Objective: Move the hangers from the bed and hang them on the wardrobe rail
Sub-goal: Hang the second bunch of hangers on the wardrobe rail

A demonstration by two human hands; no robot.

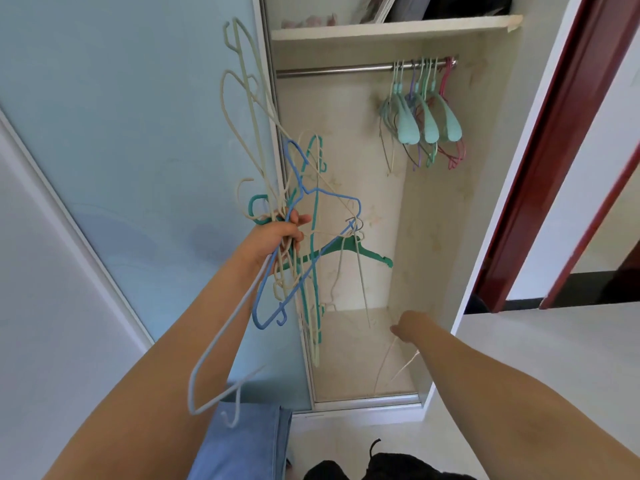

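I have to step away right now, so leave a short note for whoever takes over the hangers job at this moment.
Left hand: grips a tangled bunch of hangers, white, blue and green, held up in front of the open wardrobe.
Right hand: reaches low into the wardrobe, holding one thin white hanger that dangles below it; the fingers are hidden.
Rail: a cluster of hangers already hangs at its right end; the left stretch is bare.
Done: that cluster is hung.
Left: untangle the bunch and hook each hanger onto the rail, the white one too.

wardrobe rail [346,69]: hangers [420,112] bunched at right end; shelf [394,29] above w/ stuff.
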